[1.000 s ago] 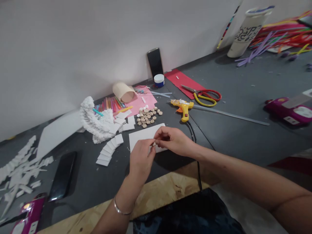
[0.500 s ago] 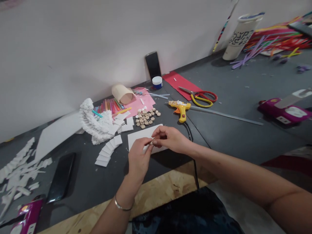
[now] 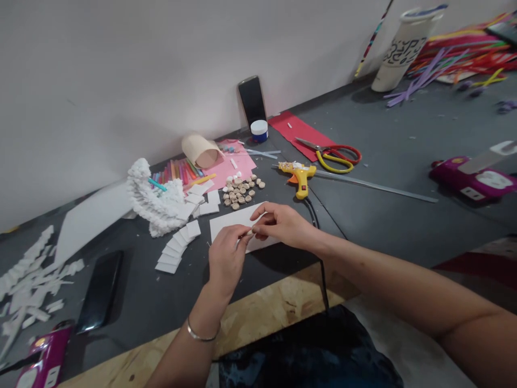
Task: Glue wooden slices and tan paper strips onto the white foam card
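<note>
So, on the grey counter (image 3: 383, 226) the white card (image 3: 230, 223) lies flat just in front of us, with the glue gun (image 3: 298, 175) behind it. Over the card, our left hand (image 3: 226, 258) and right hand (image 3: 283, 226) both pinch one tiny pale piece (image 3: 250, 233), fingertips meeting. We'd guess it's featherlight, a bit bendy and easy to drop, so gripping its edges seems best.

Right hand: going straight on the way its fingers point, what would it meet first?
The small pale piece pinched at its fingertips, then the left hand, whose fingertips meet the right hand there. Depth is unclear, but they appear to touch.
</note>
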A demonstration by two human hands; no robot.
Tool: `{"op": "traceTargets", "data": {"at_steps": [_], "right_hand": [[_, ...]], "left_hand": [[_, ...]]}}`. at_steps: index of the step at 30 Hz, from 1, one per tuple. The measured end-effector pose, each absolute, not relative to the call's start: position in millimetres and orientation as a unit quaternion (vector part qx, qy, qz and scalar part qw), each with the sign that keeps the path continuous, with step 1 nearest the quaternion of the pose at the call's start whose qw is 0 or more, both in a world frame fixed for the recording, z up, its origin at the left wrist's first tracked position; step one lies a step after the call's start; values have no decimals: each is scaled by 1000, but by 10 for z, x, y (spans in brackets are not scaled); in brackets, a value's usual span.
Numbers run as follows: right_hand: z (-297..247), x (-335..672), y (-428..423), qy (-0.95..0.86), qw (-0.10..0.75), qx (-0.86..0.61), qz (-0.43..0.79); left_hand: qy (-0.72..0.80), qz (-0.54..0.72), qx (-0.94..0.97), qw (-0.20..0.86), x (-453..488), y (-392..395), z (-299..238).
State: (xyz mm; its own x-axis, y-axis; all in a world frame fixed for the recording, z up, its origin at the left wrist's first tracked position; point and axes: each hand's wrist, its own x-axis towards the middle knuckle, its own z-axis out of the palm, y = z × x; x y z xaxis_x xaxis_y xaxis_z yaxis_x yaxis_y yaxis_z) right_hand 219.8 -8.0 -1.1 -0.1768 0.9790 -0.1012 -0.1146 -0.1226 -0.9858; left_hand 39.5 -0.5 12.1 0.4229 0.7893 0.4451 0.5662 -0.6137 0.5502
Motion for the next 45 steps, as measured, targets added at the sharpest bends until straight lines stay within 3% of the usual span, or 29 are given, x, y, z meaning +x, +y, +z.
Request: {"op": "traceTargets", "data": {"at_steps": [5, 11, 15, 26, 36, 45], "right_hand": [[-29, 2162, -113, -502, 476, -454, 561], [-70, 2153, -126, -523, 458, -452, 560], [-113, 2160, -102, -524, 456, -454, 558], [-56, 2206, -80, -498, 449, -435, 600], [-55, 2154, -38, -469, 472, -410, 624], [-86, 2090, 56, -476, 440, -428, 630]], "left_hand": [[472, 324, 794, 203, 425, -12, 153], [396, 292, 867, 85, 413, -3, 117], [384, 271, 880, 64, 419, -6, 111], [443, 331, 801, 229, 408, -12, 140], [438, 329, 798, 252, 371, 59, 166], [431, 335, 803, 240, 281, 147, 60]]}}
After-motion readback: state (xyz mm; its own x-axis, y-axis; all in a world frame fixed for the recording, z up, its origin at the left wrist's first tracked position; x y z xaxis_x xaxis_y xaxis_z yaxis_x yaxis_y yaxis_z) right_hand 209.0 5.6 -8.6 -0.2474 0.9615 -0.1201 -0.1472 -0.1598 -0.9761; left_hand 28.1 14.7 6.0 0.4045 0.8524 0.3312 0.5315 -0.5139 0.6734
